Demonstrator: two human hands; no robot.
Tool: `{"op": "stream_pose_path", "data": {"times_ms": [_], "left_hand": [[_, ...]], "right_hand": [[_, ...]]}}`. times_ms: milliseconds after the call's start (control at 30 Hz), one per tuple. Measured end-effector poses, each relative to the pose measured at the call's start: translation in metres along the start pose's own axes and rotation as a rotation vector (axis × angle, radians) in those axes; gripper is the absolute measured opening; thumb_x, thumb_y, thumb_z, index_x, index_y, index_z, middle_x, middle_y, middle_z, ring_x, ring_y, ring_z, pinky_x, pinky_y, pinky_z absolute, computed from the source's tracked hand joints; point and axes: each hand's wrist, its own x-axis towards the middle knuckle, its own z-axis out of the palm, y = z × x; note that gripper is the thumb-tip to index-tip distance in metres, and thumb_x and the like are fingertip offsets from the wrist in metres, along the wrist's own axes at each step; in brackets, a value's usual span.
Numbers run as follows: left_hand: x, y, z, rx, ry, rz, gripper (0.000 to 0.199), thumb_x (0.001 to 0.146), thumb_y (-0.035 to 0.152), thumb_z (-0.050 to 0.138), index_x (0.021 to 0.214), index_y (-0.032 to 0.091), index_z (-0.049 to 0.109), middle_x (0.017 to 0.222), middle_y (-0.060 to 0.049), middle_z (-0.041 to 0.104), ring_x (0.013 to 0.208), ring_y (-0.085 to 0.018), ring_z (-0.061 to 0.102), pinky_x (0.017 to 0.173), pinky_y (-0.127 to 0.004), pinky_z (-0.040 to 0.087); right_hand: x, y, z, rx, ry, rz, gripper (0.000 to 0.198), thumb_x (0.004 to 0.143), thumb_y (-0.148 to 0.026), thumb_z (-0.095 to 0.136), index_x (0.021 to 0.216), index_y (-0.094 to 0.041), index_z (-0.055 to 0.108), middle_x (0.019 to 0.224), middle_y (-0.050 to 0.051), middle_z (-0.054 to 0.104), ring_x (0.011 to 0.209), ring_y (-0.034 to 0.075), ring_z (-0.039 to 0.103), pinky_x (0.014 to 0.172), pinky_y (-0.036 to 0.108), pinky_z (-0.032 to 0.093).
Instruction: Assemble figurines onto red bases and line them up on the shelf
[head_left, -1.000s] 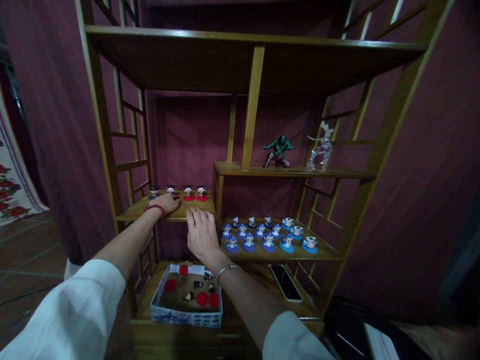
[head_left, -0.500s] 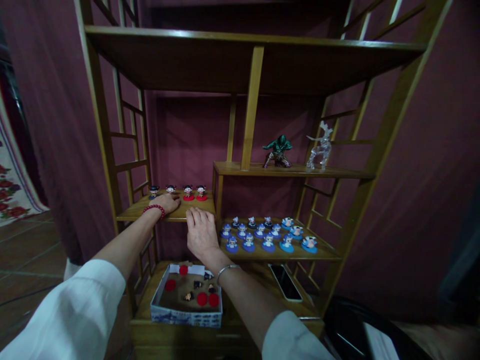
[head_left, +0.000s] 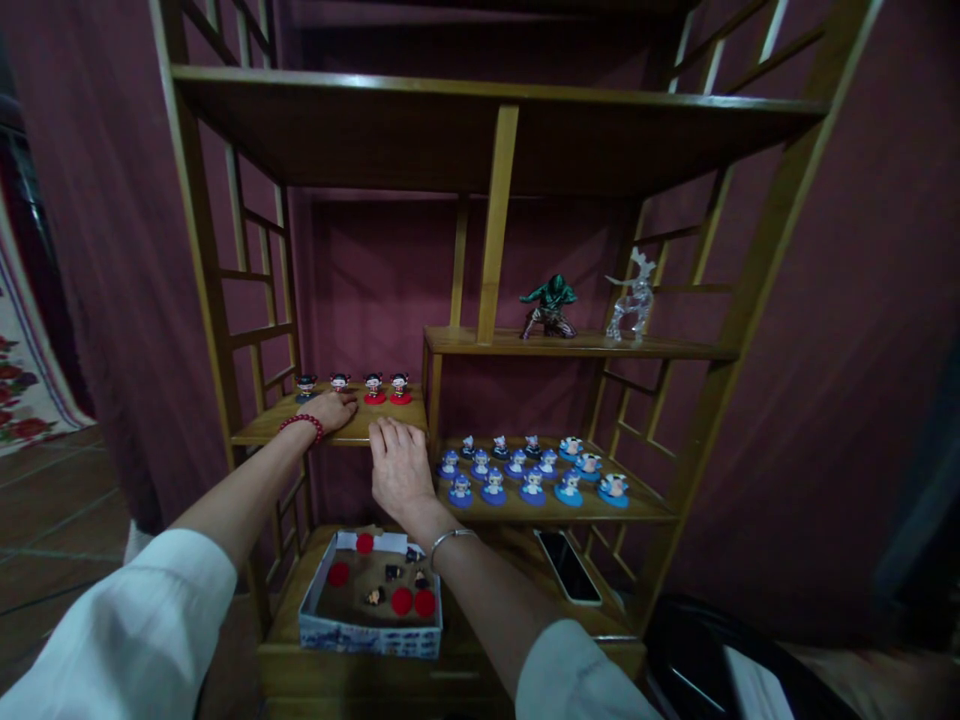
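Note:
On the left shelf (head_left: 300,432) stand small figurines in a row: a dark-based one (head_left: 306,387), then a red-and-white one (head_left: 340,382) and two on red bases (head_left: 374,388). My left hand (head_left: 328,408), with a red bead bracelet, has its fingers curled at the second figurine, covering its lower part and base. My right hand (head_left: 400,465), wearing a silver bangle, is closed with bent fingers just before that shelf's front edge; whatever they hold, if anything, is hidden. Below, a shallow box (head_left: 371,640) contains loose figurines (head_left: 376,595) and red discs (head_left: 338,574).
Several purple- and blue-based figurines (head_left: 493,487) fill the lower right shelf. Above them are a green crouching figure (head_left: 551,308) and a clear deer figurine (head_left: 632,300). A phone (head_left: 568,567) lies right of the box. A wooden post (head_left: 497,225) divides the upper bay.
The view has shifted slightly. Both hands keep nearly the same place at the left shelf, and the figurines there stay in their row.

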Motion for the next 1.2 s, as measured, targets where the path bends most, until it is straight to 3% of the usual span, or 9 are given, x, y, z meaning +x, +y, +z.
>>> {"op": "stream_pose_path", "data": {"times_ms": [167, 267, 367, 567, 767, 1200], "left_hand": [[-0.022, 0.003, -0.001, 0.005, 0.06, -0.002, 0.045, 0.08, 0.042, 0.028, 0.116, 0.028, 0.053, 0.122, -0.004, 0.053, 0.107, -0.02, 0.051, 0.085, -0.028, 0.04], [-0.04, 0.009, -0.002, -0.019, 0.16, -0.069, 0.043, 0.08, 0.041, 0.029, 0.111, 0.027, 0.056, 0.113, -0.006, 0.059, 0.097, -0.022, 0.057, 0.077, -0.03, 0.044], [-0.05, 0.015, -0.003, -0.065, 0.228, -0.014, 0.041, 0.081, 0.038, 0.03, 0.107, 0.024, 0.058, 0.106, -0.006, 0.062, 0.095, -0.02, 0.057, 0.078, -0.027, 0.043], [-0.035, 0.025, -0.004, -0.121, 0.135, 0.143, 0.045, 0.081, 0.037, 0.033, 0.119, 0.02, 0.05, 0.118, -0.005, 0.056, 0.105, -0.017, 0.052, 0.086, -0.024, 0.039], [-0.018, 0.034, -0.001, -0.105, 0.1, 0.171, 0.044, 0.081, 0.036, 0.033, 0.12, 0.023, 0.049, 0.127, -0.004, 0.049, 0.111, -0.016, 0.047, 0.092, -0.024, 0.034], [0.008, 0.036, 0.005, -0.072, 0.008, 0.2, 0.045, 0.082, 0.04, 0.031, 0.123, 0.028, 0.047, 0.125, -0.005, 0.05, 0.11, -0.017, 0.049, 0.09, -0.026, 0.035]], "right_hand": [[0.0, -0.001, -0.001, 0.008, -0.006, 0.005, 0.048, 0.075, -0.016, 0.047, 0.122, -0.008, 0.039, 0.122, 0.017, 0.046, 0.115, 0.024, 0.034, 0.092, 0.04, 0.024], [0.0, -0.001, 0.0, 0.012, -0.007, 0.006, 0.05, 0.074, -0.016, 0.048, 0.122, -0.007, 0.039, 0.122, 0.017, 0.045, 0.114, 0.025, 0.034, 0.092, 0.04, 0.024], [0.0, -0.002, 0.001, 0.013, 0.001, 0.009, 0.05, 0.073, -0.016, 0.048, 0.121, -0.007, 0.039, 0.122, 0.017, 0.045, 0.114, 0.025, 0.035, 0.092, 0.04, 0.024], [0.0, -0.002, 0.0, -0.002, 0.012, 0.017, 0.047, 0.075, -0.015, 0.046, 0.121, -0.007, 0.039, 0.121, 0.018, 0.046, 0.114, 0.024, 0.034, 0.092, 0.04, 0.024], [0.0, -0.001, 0.0, -0.004, 0.011, 0.012, 0.049, 0.074, -0.016, 0.048, 0.121, -0.007, 0.038, 0.121, 0.018, 0.045, 0.112, 0.024, 0.035, 0.092, 0.04, 0.025], [0.0, -0.001, 0.001, 0.016, 0.004, 0.012, 0.051, 0.074, -0.018, 0.049, 0.122, -0.006, 0.038, 0.122, 0.018, 0.044, 0.114, 0.025, 0.033, 0.092, 0.041, 0.025]]}}
